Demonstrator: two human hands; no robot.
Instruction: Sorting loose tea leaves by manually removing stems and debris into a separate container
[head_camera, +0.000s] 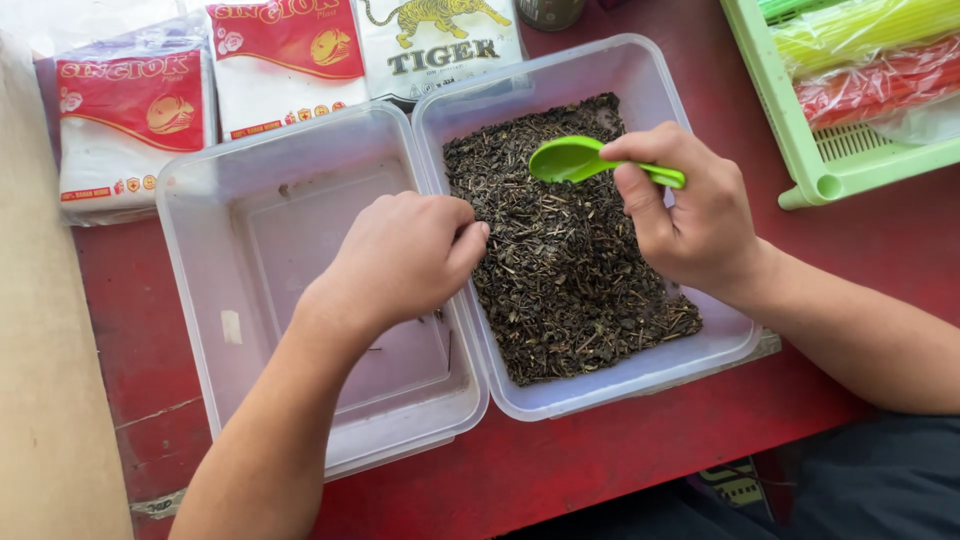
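right hand (695, 215) is gripping the green scoop (585, 160) over the tea (565, 255) in the right tub (640, 75). left hand (405, 255) is curled shut on the rim between tubs, can't tell if it's pinching anything. i'd dig the scoop shallow and keep it level.

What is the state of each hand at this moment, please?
Left hand: closed in a loose fist over the clear plastic containers' rims; contents cannot be told.
Right hand: closed, holding the green plastic spoon above the dried dark leaves.
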